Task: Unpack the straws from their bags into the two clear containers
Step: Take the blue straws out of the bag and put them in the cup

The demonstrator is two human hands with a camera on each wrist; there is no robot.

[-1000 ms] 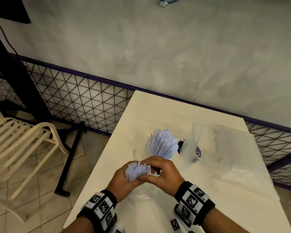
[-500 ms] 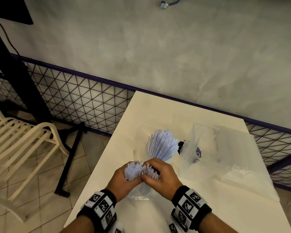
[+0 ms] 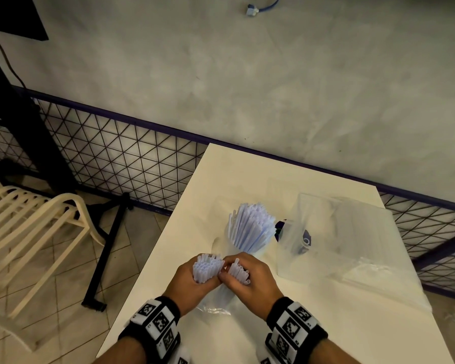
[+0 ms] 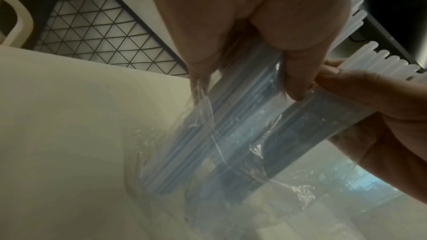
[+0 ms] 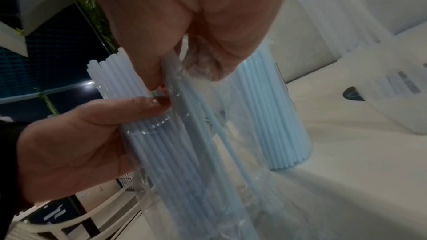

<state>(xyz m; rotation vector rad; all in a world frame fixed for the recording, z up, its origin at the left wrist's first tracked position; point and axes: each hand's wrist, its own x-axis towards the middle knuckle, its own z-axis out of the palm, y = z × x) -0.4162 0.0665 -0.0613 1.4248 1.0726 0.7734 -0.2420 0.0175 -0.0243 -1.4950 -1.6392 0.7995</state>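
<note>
Both hands hold pale blue straws upright over the table's near part. My left hand [image 3: 192, 283] grips the larger straw bundle [image 3: 208, 266], still partly inside its clear bag [image 3: 214, 308]. My right hand [image 3: 255, 283] pinches a smaller clump of straws [image 3: 239, 272] split off beside it. In the left wrist view, the left hand [image 4: 242, 25] closes round the bagged straws [image 4: 208, 134], and the right hand [image 4: 381, 101] is alongside. In the right wrist view, the right hand [image 5: 184, 15] pulls straws [image 5: 198, 125] from the bag. Behind the hands, a clear container [image 3: 250, 229] stands full of straws.
The white table [image 3: 247, 179] is narrow, with its left edge close to my left hand. Crumpled clear bags [image 3: 347, 232] with a dark logo lie to the right of the container. A cream plastic chair [image 3: 29, 219] and a black stand are on the floor to the left.
One bundle held by both hands has been split: the right hand drew a smaller clump of straws away to the right, while the left hand kept the rest.
</note>
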